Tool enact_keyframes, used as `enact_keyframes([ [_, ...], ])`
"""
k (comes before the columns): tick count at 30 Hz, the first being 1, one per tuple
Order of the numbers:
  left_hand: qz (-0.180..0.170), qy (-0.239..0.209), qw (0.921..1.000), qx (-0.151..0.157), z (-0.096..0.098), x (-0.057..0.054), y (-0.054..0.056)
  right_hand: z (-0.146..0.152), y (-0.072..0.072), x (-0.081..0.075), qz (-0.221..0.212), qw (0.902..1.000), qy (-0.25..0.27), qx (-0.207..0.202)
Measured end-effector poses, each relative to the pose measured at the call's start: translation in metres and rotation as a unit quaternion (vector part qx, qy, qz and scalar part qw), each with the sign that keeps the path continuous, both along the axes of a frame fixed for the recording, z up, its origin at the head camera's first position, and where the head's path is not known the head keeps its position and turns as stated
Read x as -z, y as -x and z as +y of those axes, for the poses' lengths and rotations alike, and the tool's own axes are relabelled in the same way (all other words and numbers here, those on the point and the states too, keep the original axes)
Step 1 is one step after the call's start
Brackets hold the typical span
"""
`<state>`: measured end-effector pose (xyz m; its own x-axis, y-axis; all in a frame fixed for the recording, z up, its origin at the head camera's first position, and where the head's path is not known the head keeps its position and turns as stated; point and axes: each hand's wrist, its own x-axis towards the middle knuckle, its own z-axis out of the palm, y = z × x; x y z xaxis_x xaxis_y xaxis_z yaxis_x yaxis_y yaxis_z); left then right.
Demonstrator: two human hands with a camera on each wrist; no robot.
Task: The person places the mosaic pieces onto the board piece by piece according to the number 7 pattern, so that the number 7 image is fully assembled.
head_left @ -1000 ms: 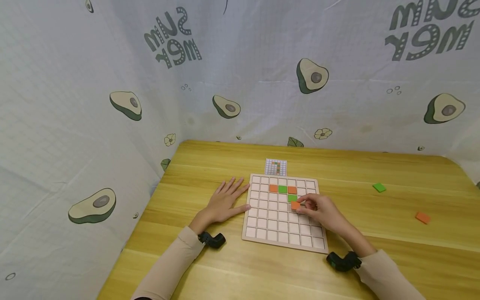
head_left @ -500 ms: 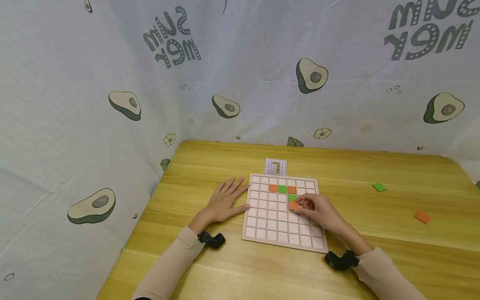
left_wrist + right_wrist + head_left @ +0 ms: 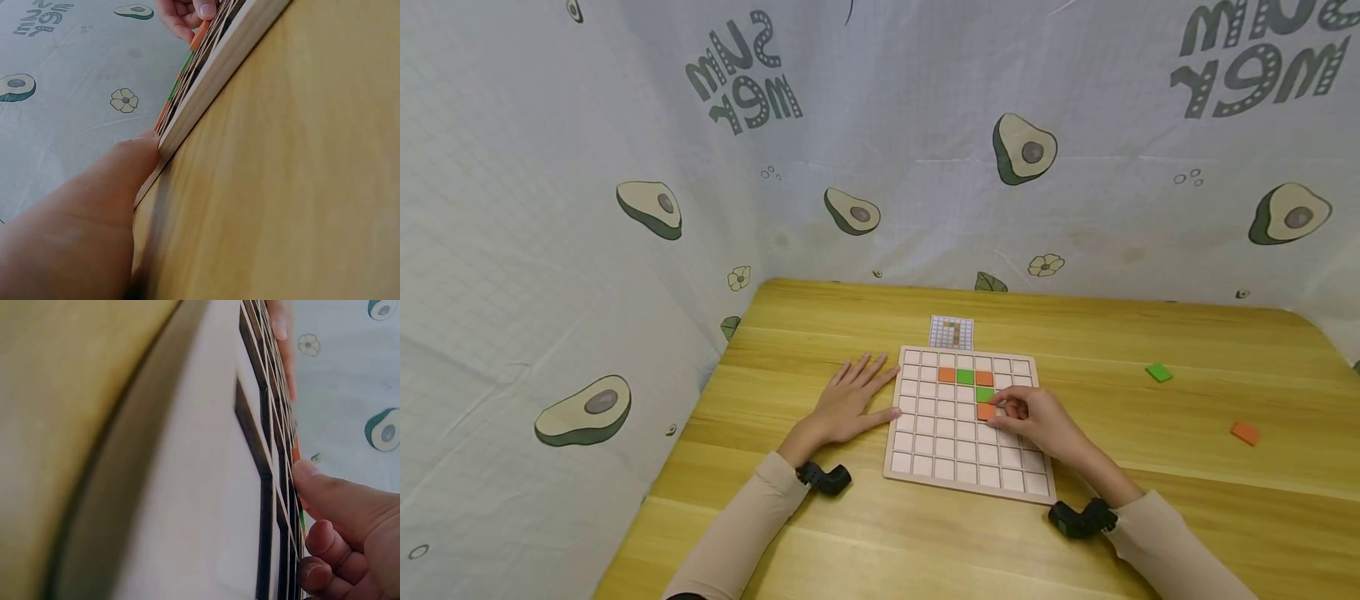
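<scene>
My right hand [image 3: 1039, 419] pinches an orange square tile [image 3: 985, 412] between thumb and forefinger at a cell of the wooden grid board [image 3: 925, 454]. In the left wrist view this orange tile [image 3: 200, 35] stands slightly raised at one edge under the fingertips. Directly behind it in the same column lies a green tile [image 3: 984, 395]. Farther back, a row holds an orange tile [image 3: 947, 375], a green tile [image 3: 965, 377] and another orange tile [image 3: 983, 378]. My left hand [image 3: 846, 406] lies flat with fingers spread, its thumb and fingertips at the board's left edge.
A small printed card [image 3: 951, 332] with a coloured grid pattern lies against the board's far edge. To the right on the wooden table [image 3: 1187, 517] are a loose green tile [image 3: 1159, 372] and a loose orange tile [image 3: 1245, 432]. A printed curtain [image 3: 925, 125] hangs behind the table.
My right hand has shifted slightly left and brought the orange tile down into line with the cell in front of the green tile. The left hand has stayed still.
</scene>
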<state>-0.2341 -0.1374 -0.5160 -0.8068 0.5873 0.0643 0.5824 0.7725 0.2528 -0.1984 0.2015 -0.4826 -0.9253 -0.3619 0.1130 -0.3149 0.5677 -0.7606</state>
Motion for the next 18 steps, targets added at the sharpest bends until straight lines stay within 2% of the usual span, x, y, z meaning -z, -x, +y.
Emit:
enact_keyframes([
  [18, -0.012, 0.002, 0.9999, -0.008, 0.0002, -0.0007, 0.0002, -0.0009, 0.0008, 0.0001, -0.011, 0.9998, 0.003, 0.013],
])
